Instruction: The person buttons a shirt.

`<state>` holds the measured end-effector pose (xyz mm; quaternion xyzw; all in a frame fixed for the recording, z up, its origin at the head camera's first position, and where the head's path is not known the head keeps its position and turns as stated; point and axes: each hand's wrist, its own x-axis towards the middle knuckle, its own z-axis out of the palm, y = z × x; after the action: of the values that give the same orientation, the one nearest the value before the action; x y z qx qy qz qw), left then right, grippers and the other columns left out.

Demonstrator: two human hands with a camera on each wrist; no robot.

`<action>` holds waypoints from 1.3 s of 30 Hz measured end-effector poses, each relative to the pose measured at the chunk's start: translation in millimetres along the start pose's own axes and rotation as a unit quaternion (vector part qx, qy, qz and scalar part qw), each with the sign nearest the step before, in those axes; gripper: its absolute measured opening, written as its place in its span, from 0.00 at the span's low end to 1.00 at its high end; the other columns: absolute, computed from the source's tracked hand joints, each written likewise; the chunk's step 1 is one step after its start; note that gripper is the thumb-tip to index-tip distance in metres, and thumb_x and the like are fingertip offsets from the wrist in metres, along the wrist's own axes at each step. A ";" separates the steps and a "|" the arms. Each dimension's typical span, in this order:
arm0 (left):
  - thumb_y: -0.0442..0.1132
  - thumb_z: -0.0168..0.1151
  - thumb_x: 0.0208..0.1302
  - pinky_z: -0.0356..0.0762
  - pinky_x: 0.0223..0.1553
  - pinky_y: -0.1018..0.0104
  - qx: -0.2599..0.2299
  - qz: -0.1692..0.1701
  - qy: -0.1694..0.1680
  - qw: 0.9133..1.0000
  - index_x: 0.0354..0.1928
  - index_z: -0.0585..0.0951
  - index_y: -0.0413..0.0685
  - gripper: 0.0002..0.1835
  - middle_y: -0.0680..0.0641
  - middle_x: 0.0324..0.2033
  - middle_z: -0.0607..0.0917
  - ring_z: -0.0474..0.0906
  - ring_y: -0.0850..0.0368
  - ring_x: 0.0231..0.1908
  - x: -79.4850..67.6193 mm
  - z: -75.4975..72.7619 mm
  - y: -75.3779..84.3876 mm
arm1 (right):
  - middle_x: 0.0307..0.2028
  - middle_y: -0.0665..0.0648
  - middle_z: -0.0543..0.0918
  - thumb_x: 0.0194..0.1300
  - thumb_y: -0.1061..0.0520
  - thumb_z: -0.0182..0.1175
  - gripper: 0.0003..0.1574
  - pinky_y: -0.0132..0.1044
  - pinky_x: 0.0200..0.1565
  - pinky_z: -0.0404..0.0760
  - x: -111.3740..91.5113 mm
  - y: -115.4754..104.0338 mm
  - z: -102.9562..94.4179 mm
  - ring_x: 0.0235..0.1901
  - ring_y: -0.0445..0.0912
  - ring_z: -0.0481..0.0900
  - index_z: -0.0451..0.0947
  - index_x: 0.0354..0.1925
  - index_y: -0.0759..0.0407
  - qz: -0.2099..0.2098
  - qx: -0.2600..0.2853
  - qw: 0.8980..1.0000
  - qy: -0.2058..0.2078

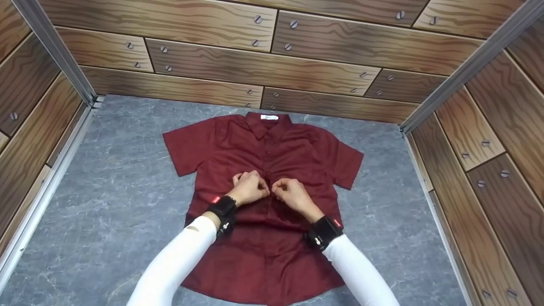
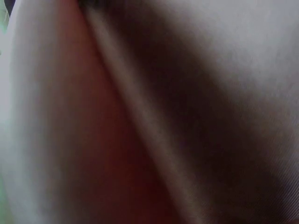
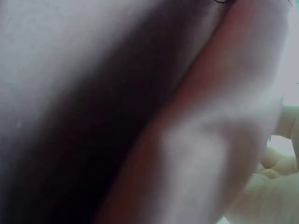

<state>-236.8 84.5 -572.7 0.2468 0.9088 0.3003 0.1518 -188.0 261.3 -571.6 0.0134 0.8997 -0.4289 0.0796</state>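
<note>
A dark red short-sleeved button-up shirt (image 1: 238, 246) lies front up and spread out, its collar at the far end. Over the middle of the button placket, my left hand (image 1: 251, 187) pinches the cloth between thumb and fingers. Close to its right, my right hand (image 1: 291, 194) pinches the other side of the placket. Blurred folds of the shirt (image 2: 154, 116) fill the left wrist view. In the right wrist view, raised shirt cloth (image 3: 196, 154) covers most of the picture, with part of a hand (image 3: 266, 196) at the right edge. The button between the fingertips is hidden.
The shirt lies on a grey marbled surface (image 1: 127, 178). Wood-patterned panels (image 1: 212, 59) stand at the back and both sides, with metal rails (image 1: 459, 72) at the corners. A white label (image 1: 269, 117) shows inside the collar.
</note>
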 end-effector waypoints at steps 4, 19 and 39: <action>0.45 0.67 0.51 0.54 0.59 0.42 0.003 -0.003 0.006 1.000 0.26 0.88 0.60 0.03 0.54 0.35 0.79 0.73 0.49 0.44 -0.8 -1.0 -0.3 | 0.24 0.49 0.82 0.64 0.56 0.62 0.04 0.31 0.29 0.75 1.0 -2.9 1.2 0.24 0.38 0.78 0.83 0.35 0.53 -0.003 -0.001 1.000 0.002; 0.45 0.66 0.52 0.53 0.60 0.44 -0.027 -0.025 0.033 0.999 0.24 0.85 0.54 0.05 0.54 0.33 0.79 0.74 0.49 0.44 3.5 0.5 -0.6 | 0.29 0.47 0.85 0.64 0.57 0.61 0.06 0.31 0.31 0.76 -0.3 -0.5 1.6 0.27 0.37 0.80 0.84 0.39 0.49 -0.071 -0.018 0.997 0.024; 0.46 0.63 0.55 0.58 0.50 0.52 -0.085 -0.012 -0.010 0.996 0.19 0.78 0.57 0.10 0.58 0.22 0.77 0.73 0.60 0.32 5.2 -9.3 -3.4 | 0.28 0.50 0.85 0.64 0.55 0.62 0.08 0.33 0.30 0.79 -1.8 4.9 3.1 0.26 0.40 0.83 0.80 0.42 0.54 -0.032 0.028 0.998 0.043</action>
<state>-246.3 80.5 -568.3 0.2255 0.8814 0.3717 0.1847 -185.4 262.0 -577.1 0.0051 0.8901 -0.4549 0.0266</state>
